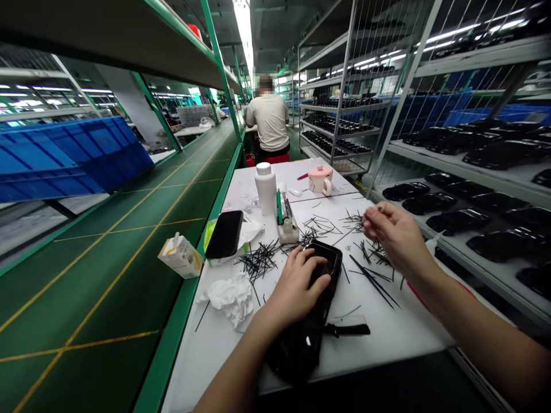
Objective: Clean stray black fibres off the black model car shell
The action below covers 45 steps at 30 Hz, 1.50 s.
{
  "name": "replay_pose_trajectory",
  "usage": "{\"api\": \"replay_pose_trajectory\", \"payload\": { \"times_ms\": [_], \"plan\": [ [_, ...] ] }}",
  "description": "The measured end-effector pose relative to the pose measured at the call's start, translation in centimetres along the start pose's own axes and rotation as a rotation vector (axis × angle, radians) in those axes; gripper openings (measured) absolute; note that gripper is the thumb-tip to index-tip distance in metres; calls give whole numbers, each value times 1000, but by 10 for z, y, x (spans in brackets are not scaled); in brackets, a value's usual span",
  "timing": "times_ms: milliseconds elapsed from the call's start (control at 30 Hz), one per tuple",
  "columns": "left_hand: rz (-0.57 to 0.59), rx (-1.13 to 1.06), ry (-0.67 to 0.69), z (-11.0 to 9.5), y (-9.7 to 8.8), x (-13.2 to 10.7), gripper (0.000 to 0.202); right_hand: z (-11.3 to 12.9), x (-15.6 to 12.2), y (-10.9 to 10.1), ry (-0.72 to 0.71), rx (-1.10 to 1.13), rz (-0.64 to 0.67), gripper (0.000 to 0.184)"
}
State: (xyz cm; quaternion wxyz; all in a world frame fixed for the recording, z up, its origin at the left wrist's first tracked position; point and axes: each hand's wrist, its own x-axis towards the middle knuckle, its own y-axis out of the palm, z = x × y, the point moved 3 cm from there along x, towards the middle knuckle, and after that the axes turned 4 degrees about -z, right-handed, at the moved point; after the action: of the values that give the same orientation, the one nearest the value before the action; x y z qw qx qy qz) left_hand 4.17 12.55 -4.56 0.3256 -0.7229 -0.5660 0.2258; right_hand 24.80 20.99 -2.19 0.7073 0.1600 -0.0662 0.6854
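Observation:
My left hand (pixel 297 287) lies on a glossy black plastic housing (pixel 307 332) on the white table (pixel 387 332), fingers curled over its upper edge and holding it down. My right hand (pixel 398 235) hovers to the right above scattered thin black strips (pixel 374 281), its fingertips pinched together near a small pile of strips (pixel 355 221); whether a strip sits between them is too small to make out. Another heap of black strips (pixel 258 261) lies left of the housing.
A black phone (pixel 224 234), a white bottle (pixel 266 188), a pink lidded cup (pixel 321 179), crumpled tissue (pixel 230 295) and a small carton (pixel 181 255) sit around. A green conveyor (pixel 107 269) runs on the left. Racks with black parts (pixel 473 201) stand on the right. A person (pixel 270 123) works ahead.

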Motion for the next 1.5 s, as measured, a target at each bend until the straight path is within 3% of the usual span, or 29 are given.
{"api": "replay_pose_trajectory", "payload": {
  "times_ms": [167,400,867,1233,1367,1500],
  "plan": [
    [-11,22,-26,-3,1,1,35,-17,-57,-19,121,-2,-24,28],
    [-47,46,-35,-3,3,3,34,-36,-93,-8,215,-46,3,32],
    [-58,62,-7,-2,4,5,32,-39,-99,5,226,-153,40,40],
    [-50,57,-8,-3,3,4,32,-38,-101,2,193,-178,32,34],
    [-59,51,-11,-3,3,3,31,-24,-98,-3,138,-170,34,28],
    [-56,52,-10,-4,2,0,33,9,-70,-2,-44,-122,-13,22]
  ]
}}
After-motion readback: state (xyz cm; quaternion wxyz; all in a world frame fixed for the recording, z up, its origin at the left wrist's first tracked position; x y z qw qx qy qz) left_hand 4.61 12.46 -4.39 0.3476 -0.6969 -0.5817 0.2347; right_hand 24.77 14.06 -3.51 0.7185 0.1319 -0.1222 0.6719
